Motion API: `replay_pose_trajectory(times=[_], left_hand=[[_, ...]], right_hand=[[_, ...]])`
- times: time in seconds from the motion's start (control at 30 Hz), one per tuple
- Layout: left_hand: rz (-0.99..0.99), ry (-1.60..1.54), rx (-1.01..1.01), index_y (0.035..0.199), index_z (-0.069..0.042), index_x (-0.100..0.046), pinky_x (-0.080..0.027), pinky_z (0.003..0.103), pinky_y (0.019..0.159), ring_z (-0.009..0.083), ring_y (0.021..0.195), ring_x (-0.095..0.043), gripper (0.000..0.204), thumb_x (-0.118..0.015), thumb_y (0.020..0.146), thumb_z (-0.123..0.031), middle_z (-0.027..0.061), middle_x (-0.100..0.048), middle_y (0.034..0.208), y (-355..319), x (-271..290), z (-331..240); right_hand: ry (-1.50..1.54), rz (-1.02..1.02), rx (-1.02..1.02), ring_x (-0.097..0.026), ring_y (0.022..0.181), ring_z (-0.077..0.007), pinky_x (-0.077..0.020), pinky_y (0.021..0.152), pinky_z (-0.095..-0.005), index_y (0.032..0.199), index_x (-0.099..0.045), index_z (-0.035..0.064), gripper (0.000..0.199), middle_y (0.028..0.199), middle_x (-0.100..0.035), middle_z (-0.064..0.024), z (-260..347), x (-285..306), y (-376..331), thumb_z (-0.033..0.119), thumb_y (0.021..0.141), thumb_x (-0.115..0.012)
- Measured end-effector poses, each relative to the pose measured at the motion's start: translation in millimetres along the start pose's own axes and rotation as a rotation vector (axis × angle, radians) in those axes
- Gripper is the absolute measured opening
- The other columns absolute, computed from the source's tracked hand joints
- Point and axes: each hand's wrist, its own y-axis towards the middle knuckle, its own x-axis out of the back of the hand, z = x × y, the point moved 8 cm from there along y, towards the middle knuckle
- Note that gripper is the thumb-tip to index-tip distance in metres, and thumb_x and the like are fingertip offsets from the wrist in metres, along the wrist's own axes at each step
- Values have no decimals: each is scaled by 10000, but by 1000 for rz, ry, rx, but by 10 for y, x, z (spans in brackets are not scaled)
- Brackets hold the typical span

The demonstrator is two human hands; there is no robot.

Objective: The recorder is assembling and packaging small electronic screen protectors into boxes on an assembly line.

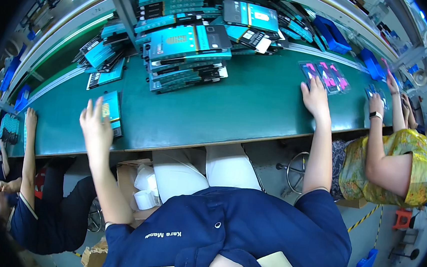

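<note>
Teal-and-black flat cardboard box [112, 105] on green tabletop [200, 115], partly hidden by left hand [97, 127]; fingers spread, blurred, contact impossible to tell. Right hand [317, 97], thumb apart from fingers, fingertips at pink-and-clear plastic packs [328, 78]. Below tabletop, brown cardboard carton [125, 178] holding white roll [144, 200], crumpled translucent film [145, 178]. Beyond, tall stack of teal-and-black cardboard boxes [183, 46]; farther right, blue plastic bin [333, 36], contents hard to make out.

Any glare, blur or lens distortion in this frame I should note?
Head view: the green tabletop carries a soft sheen and looks bent along its far side by the fisheye lens; head view: the left hand looks slightly smeared, the right hand crisper; head view: the corners fall to black.
</note>
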Motion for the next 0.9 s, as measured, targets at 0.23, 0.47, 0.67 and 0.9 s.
replay_pose_trajectory(times=[0.23,0.47,0.67,0.9], left_hand=[[-214,-285,-563,1381,-178,-528,-226,536,1151,369,1398,-333,584,-714,850,-334,157,-393,1503,519,760,-1937],[-274,-82,-719,1267,-129,-588,-344,534,1098,271,1120,-607,420,-685,876,-243,100,-662,1069,781,514,-2188],[55,-557,-681,1223,-85,-632,-506,419,861,285,836,-663,496,-780,757,-171,72,-672,867,275,1028,-2278],[330,-535,-738,1334,23,-520,-450,405,989,346,1164,-542,494,-612,913,-220,180,-546,1314,-227,-27,-2379]], right_hand=[[259,-130,139,-499,1212,-420,-366,1047,-511,962,-642,18,271,1346,-518,-265,1075,575,-861,244,838,-725],[489,44,59,-490,1164,-368,-376,994,-440,841,-577,49,283,1271,-558,-201,1041,380,-757,225,753,-781],[473,38,-13,-524,1052,-340,-425,915,-429,945,-581,49,413,1062,-599,-131,963,368,-698,205,631,-798],[838,181,150,-569,1059,-302,-474,888,-380,945,-567,54,439,1084,-621,-126,1274,426,-786,150,592,-809]])
